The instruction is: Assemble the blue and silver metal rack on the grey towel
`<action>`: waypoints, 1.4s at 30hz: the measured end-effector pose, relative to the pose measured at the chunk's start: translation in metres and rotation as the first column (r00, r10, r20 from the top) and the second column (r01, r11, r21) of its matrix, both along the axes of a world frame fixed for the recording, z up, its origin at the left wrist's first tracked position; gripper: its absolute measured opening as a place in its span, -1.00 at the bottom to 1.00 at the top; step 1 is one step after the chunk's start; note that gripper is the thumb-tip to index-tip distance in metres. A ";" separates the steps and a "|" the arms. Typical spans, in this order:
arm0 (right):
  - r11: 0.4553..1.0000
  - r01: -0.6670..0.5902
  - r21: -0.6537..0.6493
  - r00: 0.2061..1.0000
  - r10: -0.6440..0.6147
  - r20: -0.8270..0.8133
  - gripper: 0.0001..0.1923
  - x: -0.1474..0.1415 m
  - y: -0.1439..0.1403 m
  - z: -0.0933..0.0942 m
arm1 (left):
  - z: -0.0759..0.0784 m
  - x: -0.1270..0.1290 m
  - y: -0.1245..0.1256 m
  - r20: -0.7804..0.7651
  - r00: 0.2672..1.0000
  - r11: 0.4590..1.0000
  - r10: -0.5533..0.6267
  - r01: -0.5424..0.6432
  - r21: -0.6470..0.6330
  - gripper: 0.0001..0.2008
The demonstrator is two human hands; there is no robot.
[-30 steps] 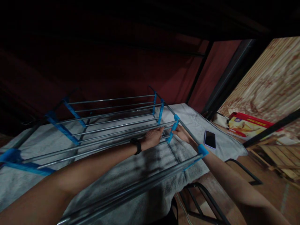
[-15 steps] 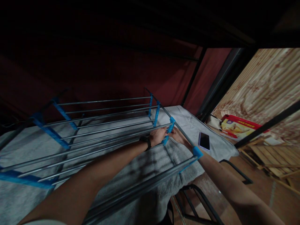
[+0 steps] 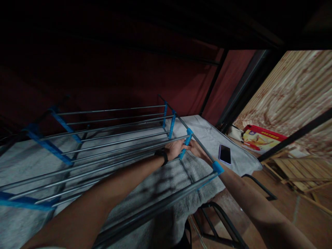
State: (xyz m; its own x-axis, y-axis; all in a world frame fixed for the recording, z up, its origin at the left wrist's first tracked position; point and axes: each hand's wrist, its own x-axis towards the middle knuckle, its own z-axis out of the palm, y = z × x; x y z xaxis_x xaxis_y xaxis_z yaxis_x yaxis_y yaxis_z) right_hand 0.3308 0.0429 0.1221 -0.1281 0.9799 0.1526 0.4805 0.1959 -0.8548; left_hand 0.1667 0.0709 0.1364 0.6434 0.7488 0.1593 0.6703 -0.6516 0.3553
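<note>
A metal rack [image 3: 111, 149] of grey tubes joined by blue plastic brackets lies across a light grey blanket [image 3: 204, 135]. At its right end, both my hands meet at one blue bracket [image 3: 188, 139]. My left hand [image 3: 175, 148], with a black watch on the wrist, is closed on the bracket and the tube end from the left. From the right, my right hand [image 3: 196, 149] reaches under the side tube and grips the same bracket. Some fingertips are hidden behind the plastic. Another blue corner joint [image 3: 218, 167] sits on the side tube above my right forearm.
A phone [image 3: 224, 154] lies on the blanket at the right. Beyond the bed's black post are a red and yellow box [image 3: 267, 136] and a slatted wooden piece [image 3: 302, 171]. A black metal ladder frame [image 3: 223, 221] stands below the blanket's edge.
The view has shifted slightly, and the rack's left end sits a little further left. Both hands stay at the same bracket, with the fingers slightly repositioned.
</note>
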 end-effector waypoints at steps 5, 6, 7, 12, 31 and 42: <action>0.998 -0.043 0.044 0.999 0.044 -0.013 -0.79 0.000 -0.001 -0.001 | 0.000 0.003 -0.004 -0.064 0.998 1.000 0.030 -0.029 0.007 -0.68; 0.998 -0.041 0.050 0.999 0.042 -0.013 -0.78 0.000 -0.002 0.000 | 0.000 0.004 -0.005 -0.084 0.996 0.999 0.034 -0.033 0.013 -0.67; 0.998 -0.038 0.055 0.999 0.039 -0.013 -0.77 0.000 -0.002 0.000 | 0.000 0.004 -0.006 -0.102 0.994 0.999 0.036 -0.034 0.019 -0.67; 0.998 -0.030 0.063 0.999 0.031 -0.015 -0.76 0.000 -0.003 0.001 | -0.001 0.003 -0.005 -0.128 0.992 0.999 0.022 -0.016 0.046 -0.67; 0.998 0.026 0.061 0.997 -0.030 0.068 -0.88 0.002 0.001 -0.006 | -0.011 -0.004 -0.012 -0.229 0.971 0.951 -0.066 0.130 0.279 -0.53; 0.998 -0.062 0.009 0.998 0.062 -0.012 -0.92 0.001 0.006 -0.004 | -0.014 -0.006 -0.009 -0.284 0.957 0.913 -0.057 0.165 0.373 -0.54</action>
State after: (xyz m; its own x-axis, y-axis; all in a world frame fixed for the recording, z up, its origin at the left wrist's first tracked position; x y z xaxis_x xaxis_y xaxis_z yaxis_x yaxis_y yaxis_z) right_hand 0.3315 0.0487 0.1181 -0.1870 0.9687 0.1632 0.4568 0.2328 -0.8586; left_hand 0.1612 0.0617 0.1225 0.7775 0.5824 0.2375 0.6183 -0.7768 -0.1194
